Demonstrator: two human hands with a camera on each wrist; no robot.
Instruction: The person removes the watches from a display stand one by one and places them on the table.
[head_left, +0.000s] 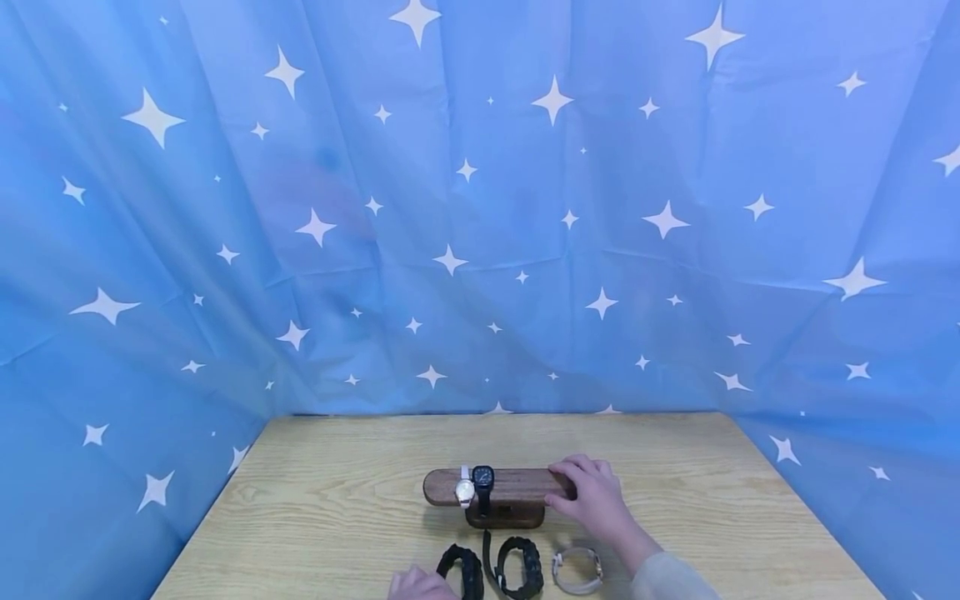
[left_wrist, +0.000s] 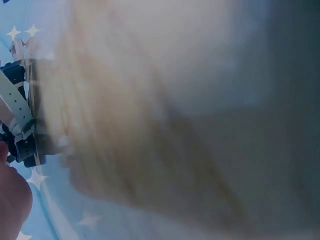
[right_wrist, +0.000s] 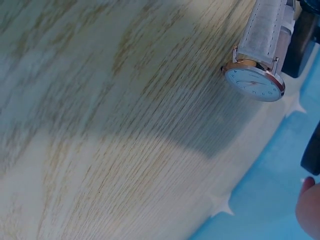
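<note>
A dark wooden watch stand (head_left: 525,485) with a rounded bar on a low base stands mid-table. My right hand (head_left: 596,500) grips the bar's right end. A white watch (head_left: 465,490) and a square black watch (head_left: 483,478) hang on the bar's left half. My left hand (head_left: 418,585), partly cut off by the frame, is right beside a black watch (head_left: 471,575). A pale perforated strap (left_wrist: 16,106) shows close to this hand (left_wrist: 14,200) in the left wrist view. I cannot tell whether the left hand holds anything.
A second black watch (head_left: 531,568) stands in front of the stand, its strap end sticking up. To its right is a pale-strapped watch (head_left: 577,572), whose white dial (right_wrist: 253,84) shows in the right wrist view. A starry blue curtain (head_left: 510,208) surrounds the wooden table (head_left: 337,492).
</note>
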